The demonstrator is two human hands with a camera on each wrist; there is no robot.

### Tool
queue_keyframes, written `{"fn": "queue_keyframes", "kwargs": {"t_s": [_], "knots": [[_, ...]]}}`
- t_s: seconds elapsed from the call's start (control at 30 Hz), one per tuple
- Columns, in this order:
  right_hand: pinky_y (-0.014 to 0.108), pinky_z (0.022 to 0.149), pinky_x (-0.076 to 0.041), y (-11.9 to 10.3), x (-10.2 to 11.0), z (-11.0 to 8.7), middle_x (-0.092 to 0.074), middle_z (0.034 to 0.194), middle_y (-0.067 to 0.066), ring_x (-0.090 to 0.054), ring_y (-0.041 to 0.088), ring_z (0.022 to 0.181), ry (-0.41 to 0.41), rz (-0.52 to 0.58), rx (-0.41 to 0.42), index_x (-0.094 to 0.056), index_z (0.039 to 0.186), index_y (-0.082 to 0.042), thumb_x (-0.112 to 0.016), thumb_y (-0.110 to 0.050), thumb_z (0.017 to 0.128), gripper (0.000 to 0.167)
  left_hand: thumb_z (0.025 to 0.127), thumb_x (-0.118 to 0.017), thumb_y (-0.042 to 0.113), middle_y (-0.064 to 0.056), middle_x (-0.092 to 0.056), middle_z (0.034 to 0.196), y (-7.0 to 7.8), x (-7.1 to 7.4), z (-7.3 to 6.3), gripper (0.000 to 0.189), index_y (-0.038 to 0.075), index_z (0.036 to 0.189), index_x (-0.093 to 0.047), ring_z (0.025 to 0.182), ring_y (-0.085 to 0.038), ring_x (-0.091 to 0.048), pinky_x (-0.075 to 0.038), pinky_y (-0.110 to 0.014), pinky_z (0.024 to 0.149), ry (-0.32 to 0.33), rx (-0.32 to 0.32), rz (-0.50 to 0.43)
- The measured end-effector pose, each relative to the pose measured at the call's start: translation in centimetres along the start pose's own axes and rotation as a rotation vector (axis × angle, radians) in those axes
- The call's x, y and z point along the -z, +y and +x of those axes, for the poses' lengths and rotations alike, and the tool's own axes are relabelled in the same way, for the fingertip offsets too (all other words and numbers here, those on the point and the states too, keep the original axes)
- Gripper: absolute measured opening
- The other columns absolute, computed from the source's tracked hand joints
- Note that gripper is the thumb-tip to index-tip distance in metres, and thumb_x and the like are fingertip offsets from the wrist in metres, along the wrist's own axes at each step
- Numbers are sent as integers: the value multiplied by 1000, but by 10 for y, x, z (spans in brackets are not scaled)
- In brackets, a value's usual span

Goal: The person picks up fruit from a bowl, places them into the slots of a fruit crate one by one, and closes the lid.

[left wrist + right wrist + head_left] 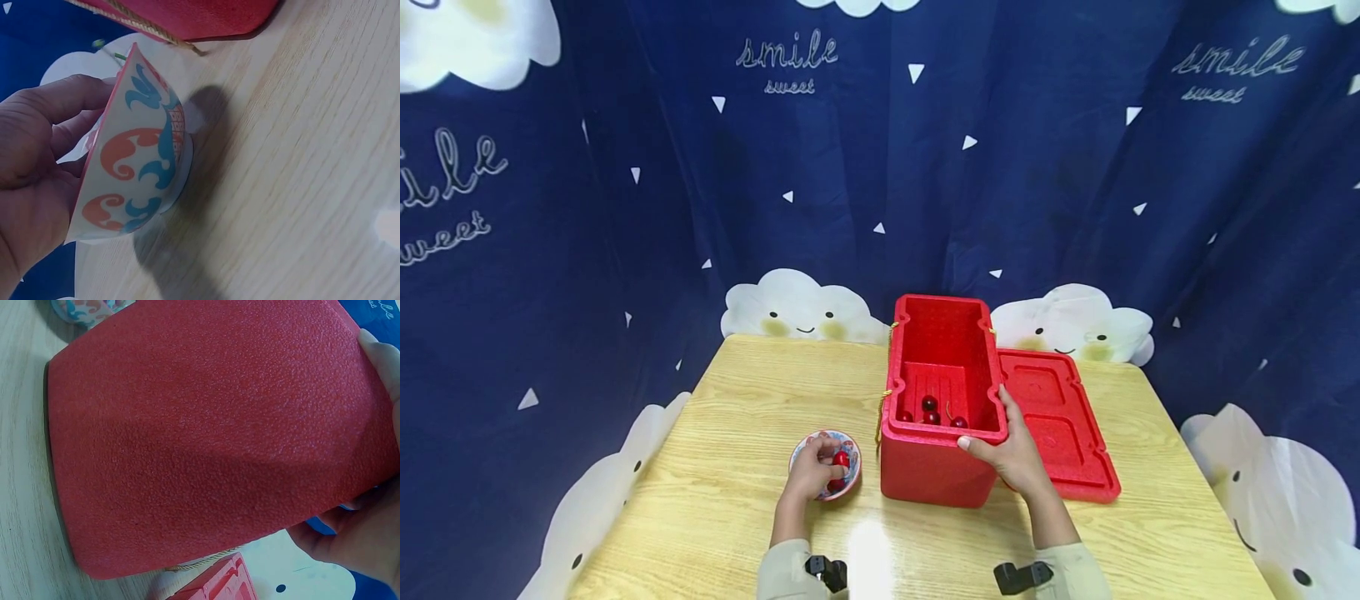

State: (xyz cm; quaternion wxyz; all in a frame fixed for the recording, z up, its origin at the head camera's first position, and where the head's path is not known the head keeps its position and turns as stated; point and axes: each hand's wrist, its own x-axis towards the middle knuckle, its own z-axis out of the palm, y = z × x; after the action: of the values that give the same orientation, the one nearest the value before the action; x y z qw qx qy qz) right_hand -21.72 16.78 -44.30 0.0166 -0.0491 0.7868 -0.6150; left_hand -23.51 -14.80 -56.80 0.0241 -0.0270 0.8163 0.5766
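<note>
On the table, a small patterned bowl with a red rim holds red cherries. My left hand reaches over its near left side, thumb and fingers around a cherry. In the left wrist view the bowl hides the fingertips. My right hand grips the near right corner of a tall red box, thumb on the front rim, fingers along the right side. Several dark red cherries lie inside the open box, toward its near end. The right wrist view shows the box's rough wall.
The red lid lies on the wooden table right of the box, inner side up. A gold cord hangs on the box's left side, near the bowl. A dark blue curtain with white clouds stands behind the table.
</note>
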Motion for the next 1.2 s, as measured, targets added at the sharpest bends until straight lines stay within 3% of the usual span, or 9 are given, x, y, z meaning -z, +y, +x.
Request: {"fn": "queue_keyframes", "kwargs": {"t_s": [0.07,0.3,0.47,0.63,0.8,1.2], "knots": [[44,81,-49,0,0,0,-27,143,20,-35,38,123,-1,7,7,-10,148,-9,-80,-16,70,106,67,-71,-8,-21,-55,102,1,-1,1,47,-7,112,-57,93,-32,-54,-48,-40,79,-4,1,8],[43,81,-49,32,2,13,-29,144,13,-36,35,123,17,15,45,-10,149,-20,-82,-21,69,108,64,-71,-8,-17,-61,98,0,-5,7,45,-7,107,-58,94,-31,-56,-46,-39,80,0,-20,40],[43,81,-49,33,2,13,-31,143,12,-38,34,122,23,-4,41,-11,149,-20,-83,-22,68,108,62,-73,-6,-15,-62,100,-1,-6,10,46,-4,106,-61,94,-28,-57,-43,-41,83,18,1,87],[43,81,-49,34,2,14,-31,142,11,-38,34,121,29,-10,42,-11,149,-19,-83,-22,68,108,60,-74,-6,-14,-62,95,-2,-7,12,45,-3,103,-63,88,-26,-57,-44,-38,78,28,-10,115],[43,81,-49,35,2,15,-32,141,11,-38,34,121,29,-13,43,-12,149,-19,-83,-22,68,108,61,-74,-6,-10,-60,86,-1,-7,11,42,-6,101,-63,83,-23,-55,-46,-34,71,24,-4,111],[42,80,-50,35,2,13,-32,141,10,-38,33,122,31,-14,24,-11,149,-20,-83,-25,67,109,63,-71,-8,-11,-59,87,6,-3,10,42,-6,104,-61,80,-20,-54,-48,-32,69,4,3,51]]}}
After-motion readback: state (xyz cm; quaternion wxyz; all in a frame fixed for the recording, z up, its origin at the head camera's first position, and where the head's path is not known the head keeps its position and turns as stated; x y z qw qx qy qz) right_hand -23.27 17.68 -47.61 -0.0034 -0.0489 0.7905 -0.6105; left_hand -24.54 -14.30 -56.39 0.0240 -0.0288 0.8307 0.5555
